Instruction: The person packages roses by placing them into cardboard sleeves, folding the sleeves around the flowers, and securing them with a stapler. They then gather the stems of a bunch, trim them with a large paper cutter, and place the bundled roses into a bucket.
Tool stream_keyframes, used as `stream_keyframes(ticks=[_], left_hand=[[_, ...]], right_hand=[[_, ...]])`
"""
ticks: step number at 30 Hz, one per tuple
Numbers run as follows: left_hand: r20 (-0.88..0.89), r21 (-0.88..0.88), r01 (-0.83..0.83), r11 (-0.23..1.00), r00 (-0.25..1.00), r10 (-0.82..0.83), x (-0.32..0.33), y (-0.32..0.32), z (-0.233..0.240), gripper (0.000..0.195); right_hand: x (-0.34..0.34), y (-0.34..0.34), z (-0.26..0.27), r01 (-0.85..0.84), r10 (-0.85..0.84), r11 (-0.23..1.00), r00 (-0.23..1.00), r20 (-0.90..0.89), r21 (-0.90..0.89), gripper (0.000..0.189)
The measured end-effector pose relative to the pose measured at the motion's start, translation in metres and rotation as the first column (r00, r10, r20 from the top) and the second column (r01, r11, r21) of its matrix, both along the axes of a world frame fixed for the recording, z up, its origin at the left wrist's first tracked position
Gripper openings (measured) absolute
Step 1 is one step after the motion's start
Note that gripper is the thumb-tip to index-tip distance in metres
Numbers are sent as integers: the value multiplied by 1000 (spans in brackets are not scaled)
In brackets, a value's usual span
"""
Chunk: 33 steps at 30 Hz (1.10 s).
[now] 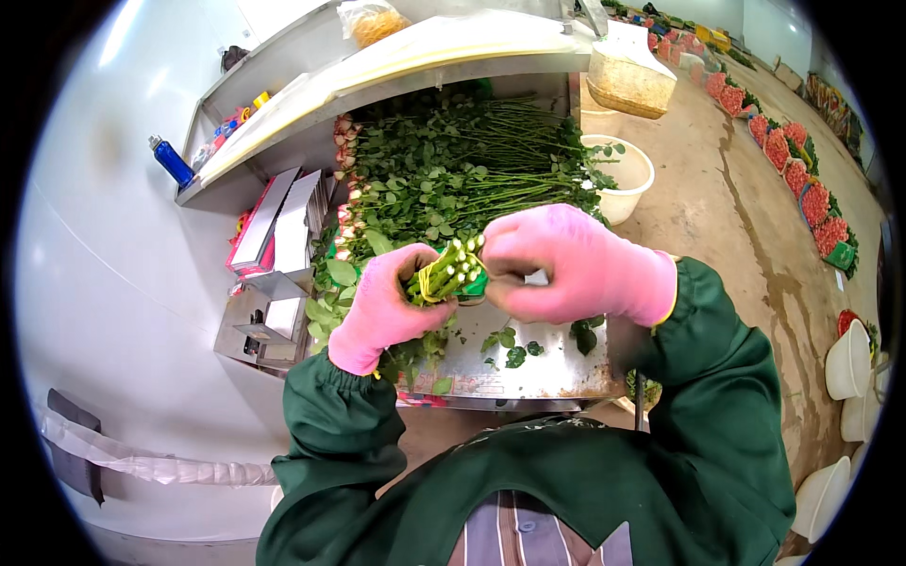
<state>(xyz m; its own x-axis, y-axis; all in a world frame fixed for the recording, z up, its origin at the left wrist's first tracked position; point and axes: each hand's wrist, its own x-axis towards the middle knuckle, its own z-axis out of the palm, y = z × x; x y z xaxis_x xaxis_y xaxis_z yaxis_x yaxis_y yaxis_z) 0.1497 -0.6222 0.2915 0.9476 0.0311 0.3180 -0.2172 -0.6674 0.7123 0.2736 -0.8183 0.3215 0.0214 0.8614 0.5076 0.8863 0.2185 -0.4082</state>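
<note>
My left hand [396, 304], in a pink glove, is wrapped around a bundle of cut rose stems [447, 272], their pale ends pointing up and to the right. A yellow rubber band [426, 283] circles the stems. Just right of the stem ends is my right hand [545, 265], also gloved in pink, its fingers curled on a stretched part of the band. Behind both hands, a pile of leafy roses [453, 163] lies with the pink-and-white blooms [345, 148] to the left and the stems to the right.
Loose leaves [515, 352] lie on the metal worktable [552, 382]. A shelf [453, 67] spans the back, with a scale-like box [630, 78] at its right end. White buckets [640, 173] stand to the right. Cardboard sleeves [265, 219] are at left, and wrapped pink bouquets [814, 205] line the floor.
</note>
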Motion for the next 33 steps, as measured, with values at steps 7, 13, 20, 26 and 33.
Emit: stream_keyframes(ticks=[7, 13, 20, 26, 33], left_hand=[[135, -54, -89, 995, 986, 96, 30, -23, 8, 28], [343, 417, 240, 877, 852, -396, 101, -121, -21, 79], [-89, 524, -393, 756, 857, 507, 76, 50, -173, 57], [-548, -464, -489, 739, 814, 194, 15, 78, -273, 45], [210, 441, 336, 832, 863, -460, 24, 72, -72, 25]], right_hand=[[5, 0, -66, 135, -89, 865, 989, -117, 483, 35], [58, -87, -117, 721, -223, 636, 513, -829, 275, 21], [80, -197, -174, 925, -508, 373, 140, -850, -71, 43], [-27, -108, -270, 315, -291, 865, -319, -902, -391, 50], [6, -11, -250, 849, 405, 520, -153, -901, 89, 41]])
